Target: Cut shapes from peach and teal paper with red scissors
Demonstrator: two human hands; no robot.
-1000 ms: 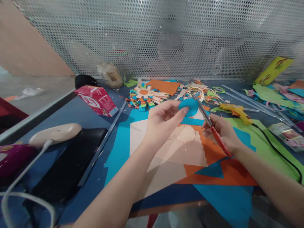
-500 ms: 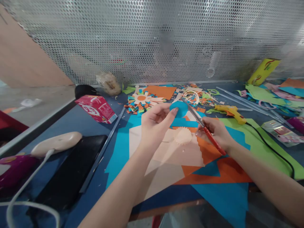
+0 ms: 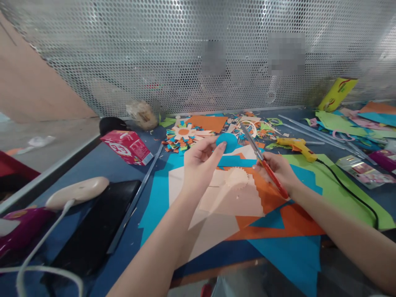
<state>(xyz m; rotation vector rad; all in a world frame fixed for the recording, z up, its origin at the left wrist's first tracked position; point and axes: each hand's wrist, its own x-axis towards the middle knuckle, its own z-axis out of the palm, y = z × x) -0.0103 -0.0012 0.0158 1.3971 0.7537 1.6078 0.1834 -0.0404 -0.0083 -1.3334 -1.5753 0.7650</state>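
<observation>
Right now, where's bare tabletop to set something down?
At left, blue tabletop between the pink box, white device and metal edge; also a narrow, specked gap between the clear plastic strip and blue sheet. Crowded: back middle, with paper scraps; centre, sheets beneath the left hand and right hand.

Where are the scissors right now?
In the head view, the scissors are right of centre, held in the right hand, just right of the blue circle.

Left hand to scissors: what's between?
The blue disc, pinched by the left hand, then a visible gap before the blades of the scissors; the head view shows it.
</observation>
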